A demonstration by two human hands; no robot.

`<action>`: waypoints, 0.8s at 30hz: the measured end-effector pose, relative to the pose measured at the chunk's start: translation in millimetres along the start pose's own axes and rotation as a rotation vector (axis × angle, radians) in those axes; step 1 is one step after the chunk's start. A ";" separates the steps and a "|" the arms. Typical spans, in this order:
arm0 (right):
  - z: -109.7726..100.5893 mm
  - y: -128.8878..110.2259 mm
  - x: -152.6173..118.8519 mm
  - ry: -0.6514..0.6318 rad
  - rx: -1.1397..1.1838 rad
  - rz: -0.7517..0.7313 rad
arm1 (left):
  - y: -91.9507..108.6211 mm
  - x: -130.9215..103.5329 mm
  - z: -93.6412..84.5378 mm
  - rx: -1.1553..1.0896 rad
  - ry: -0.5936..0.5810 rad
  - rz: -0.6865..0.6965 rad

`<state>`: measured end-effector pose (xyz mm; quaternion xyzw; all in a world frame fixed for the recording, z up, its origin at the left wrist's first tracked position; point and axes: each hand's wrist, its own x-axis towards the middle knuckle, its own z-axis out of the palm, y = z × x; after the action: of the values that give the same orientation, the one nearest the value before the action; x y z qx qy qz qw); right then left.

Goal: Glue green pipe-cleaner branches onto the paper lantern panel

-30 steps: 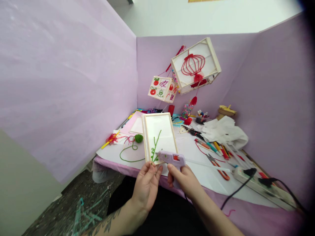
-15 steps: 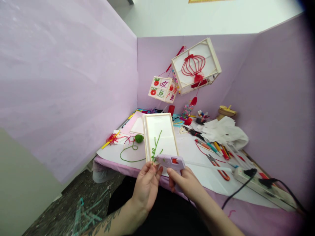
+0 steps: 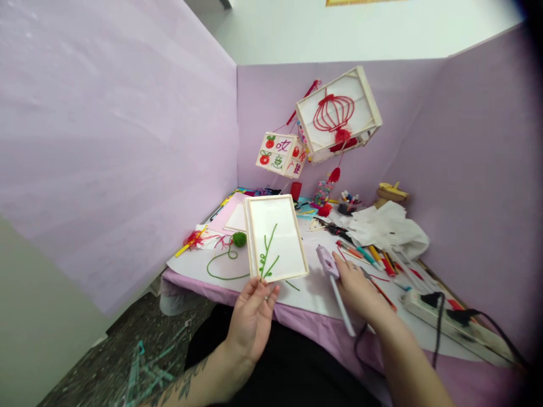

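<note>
My left hand (image 3: 252, 316) pinches the bottom edge of a white framed panel (image 3: 280, 234), near its lower left corner. Green yarn (image 3: 271, 265) forms stems and small leaves on the panel's lower left. To the right, my right hand (image 3: 354, 282) is wrapped round a pale purple glue gun (image 3: 328, 263), whose nozzle points up and away. A white glue stick (image 3: 343, 308) sticks out of its back. A short green yarn piece (image 3: 292, 286) lies on the table just below the panel. Left of the panel is a green yarn ball (image 3: 240, 239) with a loose strand.
Two decorated lanterns (image 3: 335, 116) hang above the table (image 3: 229, 285). On the right are markers (image 3: 369, 257), crumpled white cloth (image 3: 388, 226), orange-handled scissors (image 3: 384, 295) and a power strip (image 3: 456, 330) with black cables. Red yarn (image 3: 194, 239) lies at the left.
My right hand has moved right with the glue gun, away from the panel, and the gun has turned. The panel has tilted slightly. The short green piece below it now shows.
</note>
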<state>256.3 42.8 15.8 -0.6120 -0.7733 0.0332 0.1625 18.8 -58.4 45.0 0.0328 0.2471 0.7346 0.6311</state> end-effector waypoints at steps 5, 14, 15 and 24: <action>17.2 6.1 11.8 -0.033 -0.236 -0.007 | -0.2 -0.7 0.3 0.008 -0.008 0.003; -29.0 -107.3 -37.4 0.256 0.714 -0.341 | -0.9 -1.2 4.7 0.033 -0.014 0.007; -30.9 -121.9 -40.0 0.213 0.767 -0.362 | -1.0 -0.9 4.3 0.041 -0.026 0.004; -39.2 -155.0 -24.4 0.131 0.798 -0.372 | -3.9 -0.3 -2.3 0.121 -0.166 0.010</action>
<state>127.5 -24.9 86.5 -0.3526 -0.7849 0.2607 0.4378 21.7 -59.1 41.5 0.1326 0.2378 0.7162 0.6426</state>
